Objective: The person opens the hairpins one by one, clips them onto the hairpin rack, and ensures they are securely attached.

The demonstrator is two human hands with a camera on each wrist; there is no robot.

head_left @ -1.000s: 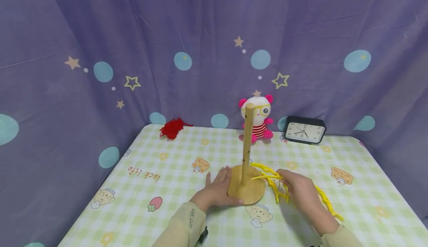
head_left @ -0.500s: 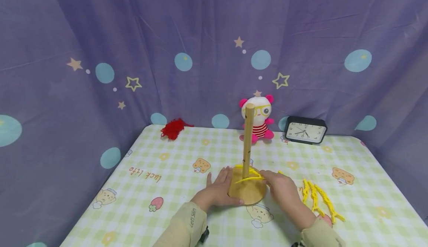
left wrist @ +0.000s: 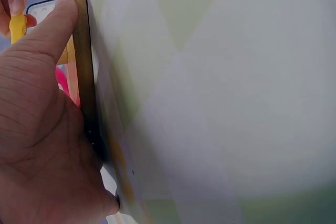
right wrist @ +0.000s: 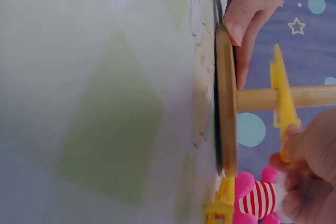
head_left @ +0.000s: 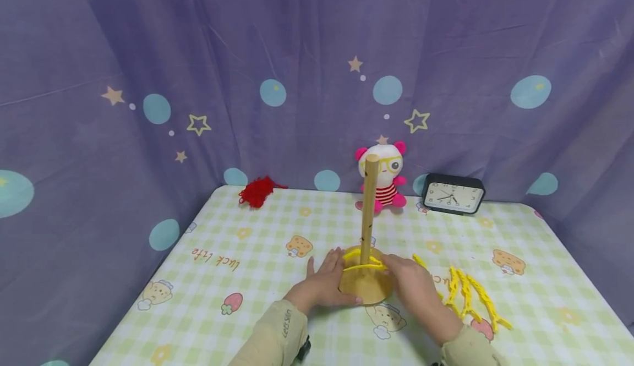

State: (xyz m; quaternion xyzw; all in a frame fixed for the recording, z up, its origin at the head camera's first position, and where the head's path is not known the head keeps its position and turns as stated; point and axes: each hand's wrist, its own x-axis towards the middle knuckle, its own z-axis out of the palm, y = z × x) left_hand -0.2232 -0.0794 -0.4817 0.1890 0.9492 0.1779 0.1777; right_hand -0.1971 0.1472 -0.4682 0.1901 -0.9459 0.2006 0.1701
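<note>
Head view, left sleeve (head_left: 274,333) lettered “Lets Slim”, left hand (head_left: 321,286) straight-fingered against wooden base (head_left: 366,289), right hand (head_left: 415,286) pinching yellow forked piece (right wrist: 286,109) astride post (head_left: 368,212), gap beneath, “luck life” on cloth (head_left: 267,283) leftward, clock (head_left: 453,196) near far edge.

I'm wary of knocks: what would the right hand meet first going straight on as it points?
Most likely the wooden post; the yellow piece in the right hand appears to straddle it, though depth is hard to judge.
</note>
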